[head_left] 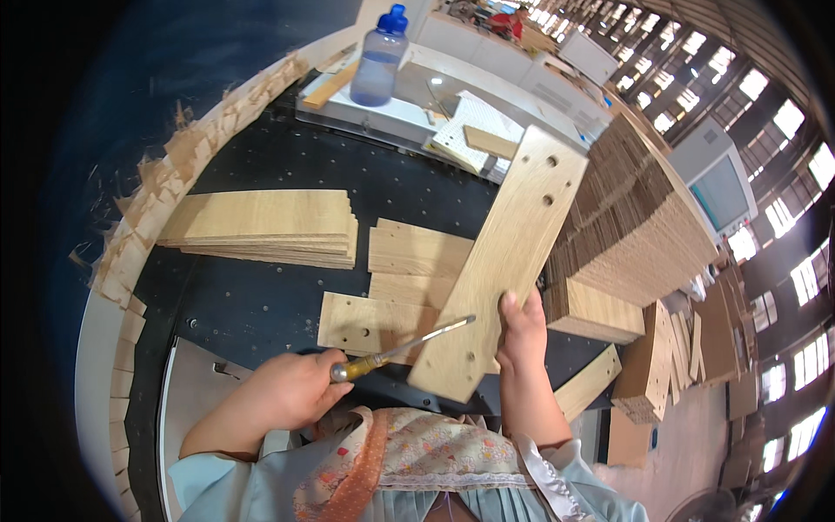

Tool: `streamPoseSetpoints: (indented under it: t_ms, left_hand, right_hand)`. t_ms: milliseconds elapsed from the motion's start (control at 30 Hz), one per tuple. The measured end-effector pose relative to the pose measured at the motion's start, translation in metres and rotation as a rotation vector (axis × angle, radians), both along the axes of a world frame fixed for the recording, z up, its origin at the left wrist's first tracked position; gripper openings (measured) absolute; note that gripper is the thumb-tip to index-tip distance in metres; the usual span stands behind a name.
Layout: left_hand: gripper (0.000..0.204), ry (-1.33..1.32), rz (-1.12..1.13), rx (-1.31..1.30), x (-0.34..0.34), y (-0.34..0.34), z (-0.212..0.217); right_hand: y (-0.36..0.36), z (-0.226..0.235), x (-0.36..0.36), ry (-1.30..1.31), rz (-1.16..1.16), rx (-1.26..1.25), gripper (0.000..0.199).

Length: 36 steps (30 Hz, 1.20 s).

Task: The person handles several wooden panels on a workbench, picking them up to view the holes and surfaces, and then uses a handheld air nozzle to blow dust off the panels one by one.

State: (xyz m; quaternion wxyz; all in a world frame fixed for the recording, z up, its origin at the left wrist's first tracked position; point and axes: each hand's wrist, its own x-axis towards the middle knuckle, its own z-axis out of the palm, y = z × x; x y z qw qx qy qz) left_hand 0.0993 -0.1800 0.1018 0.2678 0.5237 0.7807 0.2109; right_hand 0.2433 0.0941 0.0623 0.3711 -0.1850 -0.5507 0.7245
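Observation:
My left hand (300,387) is closed round the yellow handle of a screwdriver (409,345). Its metal shaft points up and right, the tip lying over the lower part of a wooden board (513,235). That board is long, pale and tilted, with several drilled holes near its ends. My right hand (522,329) grips it by its right edge, thumb on the face and the other fingers hidden behind. Whether the tip touches the board I cannot tell. Beneath, a few loose boards with holes (374,322) lie on the black work table (270,304).
A stack of boards (261,217) lies at the left of the table. Tall stacks of boards (635,217) stand at the right. Behind are a blue-capped water bottle (379,65) and papers (474,130). A curved barrier with torn brown tape (174,165) borders the left side.

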Motion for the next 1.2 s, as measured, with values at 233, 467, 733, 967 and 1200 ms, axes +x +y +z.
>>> streamPoseSetpoints:
  t_ms: [233, 467, 733, 967, 1200]
  left_hand:
    - [0.027, 0.034, 0.045, -0.098, 0.013, 0.000, -0.031]
    - [0.026, 0.097, 0.185, -0.016, 0.012, 0.001, -0.028]
    - [0.026, 0.075, 0.140, -0.073, 0.011, 0.005, -0.024]
    - [0.026, 0.047, 0.131, -0.138, 0.013, 0.008, -0.024]
    - [0.022, -0.073, 0.463, 0.264, -0.007, -0.029, -0.026]
  right_hand:
    - [0.021, 0.011, -0.029, 0.309, -0.185, -0.167, 0.036]
    - [0.033, 0.012, -0.033, 0.401, -0.223, -0.225, 0.038]
    - [0.028, 0.013, -0.036, 0.410, -0.244, -0.193, 0.038]
    - [0.031, 0.020, -0.035, 0.432, -0.237, -0.172, 0.037]
    - [0.031, 0.018, -0.035, 0.407, -0.279, -0.159, 0.035]
